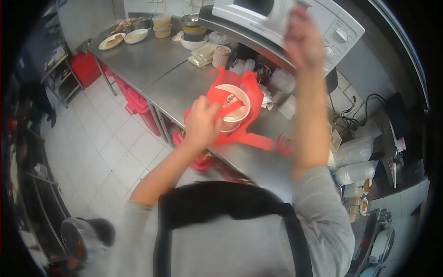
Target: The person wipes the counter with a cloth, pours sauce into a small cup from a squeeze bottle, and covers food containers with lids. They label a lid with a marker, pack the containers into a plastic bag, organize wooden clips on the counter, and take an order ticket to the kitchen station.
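Note:
A red plastic bag [254,117] is spread around a round white tub [245,99] on the steel counter. Inside the tub lies something whitish with dark marks. My left hand [204,121] is at the tub's near left side, its fingers closed on a strip of the red bag that crosses the tub's opening. Raised well above the counter, my right hand [303,39] is smeared by motion in front of the white microwave [272,21]; whether it holds anything I cannot tell.
Oval plates of food [112,41], stacked tubs [162,26] and bowls [194,44] stand along the counter [161,64]. Packed white bags [201,54] and a pinkish cup [222,56] sit behind the red bag. Red bins [140,105] stand below; cables [348,113] hang at right.

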Demonstrator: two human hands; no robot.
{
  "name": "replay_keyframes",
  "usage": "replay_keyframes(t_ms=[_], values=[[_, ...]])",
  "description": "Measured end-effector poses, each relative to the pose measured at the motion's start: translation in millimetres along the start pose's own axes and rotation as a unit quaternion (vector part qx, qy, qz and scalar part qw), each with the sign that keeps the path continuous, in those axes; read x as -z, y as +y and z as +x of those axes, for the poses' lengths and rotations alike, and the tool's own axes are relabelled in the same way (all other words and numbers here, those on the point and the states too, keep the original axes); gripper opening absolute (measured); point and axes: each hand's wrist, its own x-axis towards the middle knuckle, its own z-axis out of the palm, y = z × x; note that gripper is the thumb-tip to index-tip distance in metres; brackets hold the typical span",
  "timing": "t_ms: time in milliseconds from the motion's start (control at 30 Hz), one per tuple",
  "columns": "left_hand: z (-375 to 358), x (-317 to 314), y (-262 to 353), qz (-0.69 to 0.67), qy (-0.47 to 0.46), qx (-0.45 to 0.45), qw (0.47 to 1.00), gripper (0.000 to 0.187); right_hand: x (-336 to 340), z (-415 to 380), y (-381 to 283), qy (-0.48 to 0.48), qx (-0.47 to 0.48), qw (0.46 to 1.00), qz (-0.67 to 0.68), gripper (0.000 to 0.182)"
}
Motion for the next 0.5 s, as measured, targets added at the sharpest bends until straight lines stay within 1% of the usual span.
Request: replay_keyframes(t_ms=[33, 67, 100, 133, 167, 200, 267, 300, 367, 400, 500], values=[[2, -6, -11, -0.037, 0.025, 0.043, 0.998, 0.037, -8, -30, 28, 0.015, -0.079, 0.994, 0.075, 0.025], [3, -7, -20, -0.074, 0.051, 0.083, 0.992, 0.032, 9, -53, 57, 0.001, -0.149, 0.988, 0.033, 0.031], [3, -2, -27, -0.21, 0.039, 0.164, 0.963, 0.026, 30, -75, 79, -0.03, -0.277, 0.96, 0.027, 0.028], [1, 3, -34, -0.341, 0.027, 0.241, 0.908, 0.021, 43, -97, 91, -0.02, -0.342, 0.939, -0.031, 0.027], [-2, 6, -38, -0.463, 0.015, 0.311, 0.829, 0.016, 50, -114, 96, -0.011, -0.404, 0.91, -0.088, 0.027], [-5, 3, -40, -0.493, 0.05, 0.273, 0.824, 0.014, 56, -126, 93, -0.018, -0.435, 0.894, -0.107, 0.029], [-11, 1, -42, -0.479, 0.067, 0.261, 0.835, 0.016, 72, -141, 77, -0.032, -0.495, 0.856, -0.144, 0.033], [-14, 1, -42, -0.472, 0.074, 0.256, 0.84, 0.017, 78, -142, 70, -0.061, -0.523, 0.835, -0.16, 0.036], [-17, 9, -34, -0.439, 0.048, 0.254, 0.86, 0.018, 83, -144, 54, -0.118, -0.577, 0.786, -0.191, 0.042], [-18, 13, -29, -0.422, 0.034, 0.251, 0.87, 0.019, 84, -142, 49, -0.119, -0.573, 0.783, -0.211, 0.048], [-17, 19, -18, -0.362, 0.037, 0.226, 0.904, 0.018, 89, -132, 47, -0.087, -0.583, 0.769, -0.247, 0.047]])
